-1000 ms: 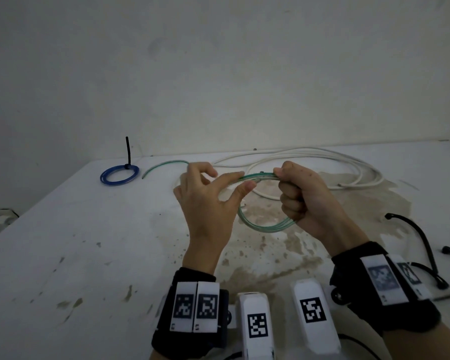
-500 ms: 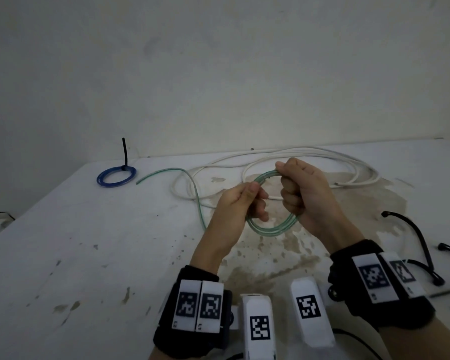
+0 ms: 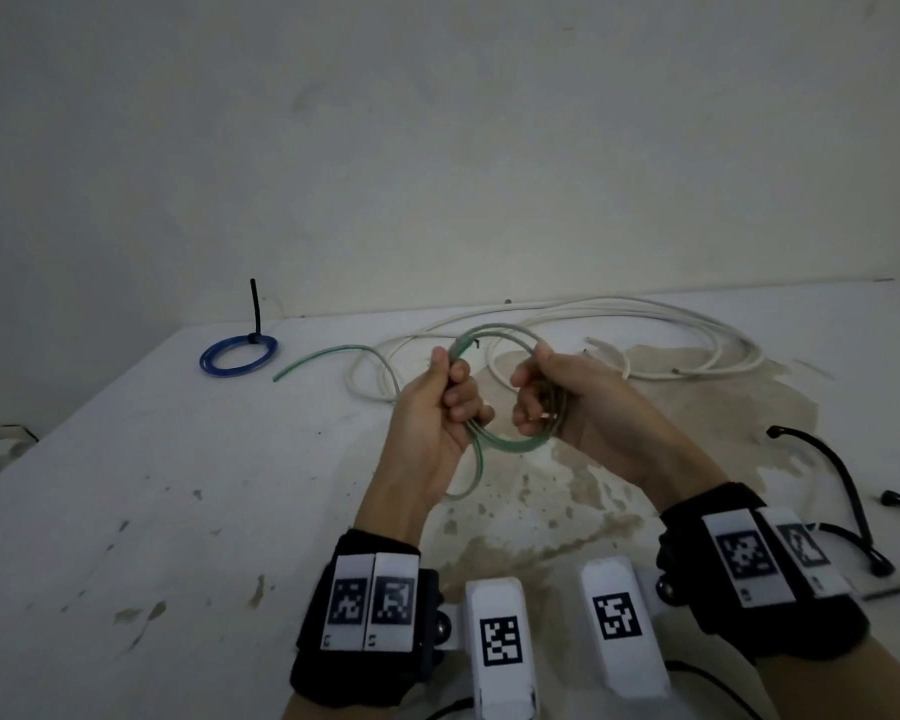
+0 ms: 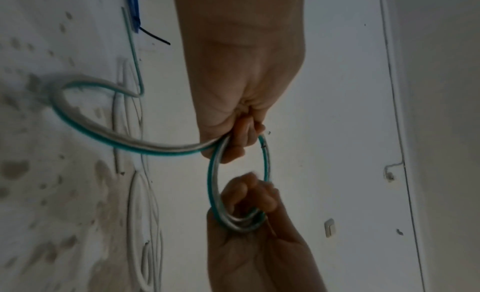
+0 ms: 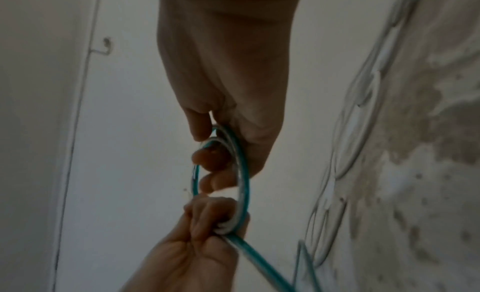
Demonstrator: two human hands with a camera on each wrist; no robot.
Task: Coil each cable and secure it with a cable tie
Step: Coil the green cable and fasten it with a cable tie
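I have the green cable (image 3: 494,443) held up over the table (image 3: 126,511) as a small upright coil, my left hand (image 3: 437,413) clenched round its left side and my right hand (image 3: 557,402) gripping its right. The loose tail drops from my left hand, the nearer one, and runs away leftward toward the blue coil (image 3: 237,356). It looks thin, glossy and springy.

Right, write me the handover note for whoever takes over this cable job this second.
Left hand: grips the left side of the green cable coil.
Right hand: grips the right side of the same coil.
Green tail lies uncoiled on the table.
Done: blue cable coiled and tied, far left.
Left: finish coiling the green cable and tie it, then coil and tie the white cable. Loose black ties lie at right.
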